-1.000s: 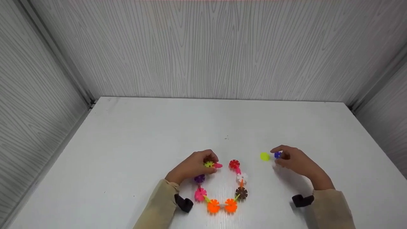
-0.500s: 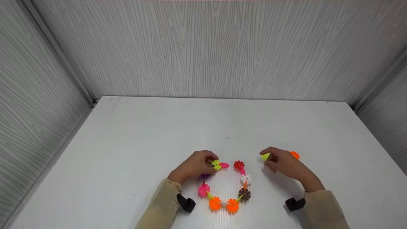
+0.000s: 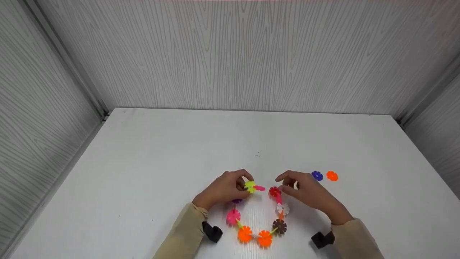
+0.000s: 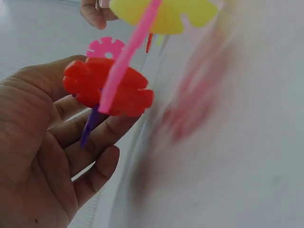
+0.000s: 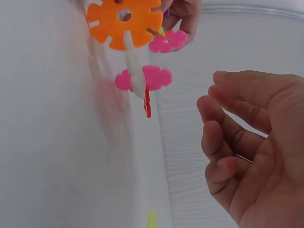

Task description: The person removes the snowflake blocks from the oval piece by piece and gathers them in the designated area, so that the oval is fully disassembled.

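- Far left, the table (image 3: 86, 187) ends beside a wall; its back edge runs along 12 o'clock, its near edge is cut off. Broad room for moving lies from 10 to 12 o'clock of the hands.
- The left hand (image 3: 224, 187) pinches one yellow disc (image 3: 250, 186) at 11 o'clock on the ring of discs (image 3: 244, 234), which sits between both hands.
- On that ring: one pink side disc (image 3: 233, 217) at 9; one purple disc (image 3: 237, 201) at 10, mostly hidden by the hand; two orange discs (image 3: 265, 238) at 7 and 5; one pink end disc (image 3: 259, 188) at 12. Edge-on links are hard to count.
- Across a narrow gap: one red disc (image 3: 275, 191) at 1, one brown disc (image 3: 279, 226) at 4, one white disc (image 3: 283, 208) at 3.
- The right hand (image 3: 309, 190) is loosely bent, fingertips apart, near the red disc; contact cannot be told.
- Two loose discs at its 1 o'clock: blue disc (image 3: 317, 176), orange loose disc (image 3: 332, 176).
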A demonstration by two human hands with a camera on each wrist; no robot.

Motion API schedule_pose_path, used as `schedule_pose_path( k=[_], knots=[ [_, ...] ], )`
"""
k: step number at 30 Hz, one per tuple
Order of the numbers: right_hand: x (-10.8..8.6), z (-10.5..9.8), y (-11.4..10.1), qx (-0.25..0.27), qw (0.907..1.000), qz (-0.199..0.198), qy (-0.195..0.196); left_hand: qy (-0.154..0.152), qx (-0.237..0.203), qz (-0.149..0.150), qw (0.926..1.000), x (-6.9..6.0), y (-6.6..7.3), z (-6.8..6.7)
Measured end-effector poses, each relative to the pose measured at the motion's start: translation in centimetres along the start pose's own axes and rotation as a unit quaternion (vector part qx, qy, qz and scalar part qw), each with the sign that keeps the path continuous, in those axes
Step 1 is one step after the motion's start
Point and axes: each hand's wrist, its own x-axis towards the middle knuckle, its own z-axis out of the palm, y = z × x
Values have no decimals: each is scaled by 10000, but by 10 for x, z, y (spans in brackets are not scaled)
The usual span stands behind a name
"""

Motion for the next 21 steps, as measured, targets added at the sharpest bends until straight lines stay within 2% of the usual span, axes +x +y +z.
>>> schedule_pose_path(
  k=[8, 21],
  knots=[
    [1, 11, -12, -11, 9997, -223, -70, -174, -311, 227, 9991, -2, 5, 2],
    [3, 22, -20, -73, 9999, -75, -112, -331, -521, 626, 9961, -2, 8, 6]
  ],
)
